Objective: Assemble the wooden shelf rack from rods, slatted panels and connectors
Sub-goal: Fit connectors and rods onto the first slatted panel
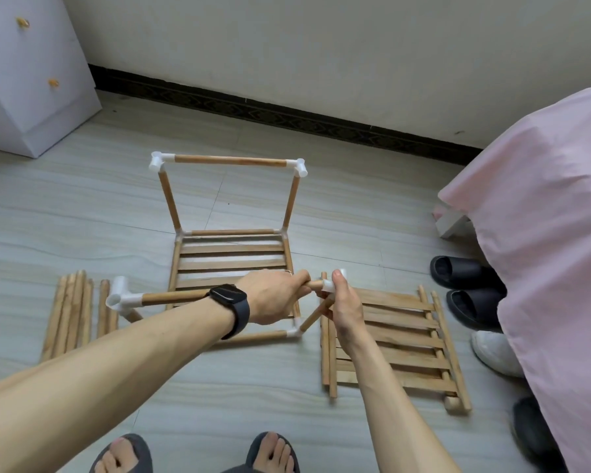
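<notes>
A partly built rack [231, 196] of wooden rods and white connectors stands on the floor, with a slatted panel [231, 257] laid in its base. My left hand [275, 297], watch on the wrist, grips a horizontal front rod [174, 298] near its right end. That rod's left end sits in a white corner connector [120, 295]. My right hand [343, 303] pinches a white connector [331, 285] at the rod's right end, above an upright rod [316, 314]. A second slatted panel [394, 343] lies flat to the right.
Several loose rods [70, 314] lie in a bundle at the left. A white drawer unit [31, 73] stands at the back left. A bed with a pink cover [539, 206] fills the right side, with black slippers [464, 291] and a white shoe [495, 353] beside it. My feet in sandals [195, 454] are at the bottom.
</notes>
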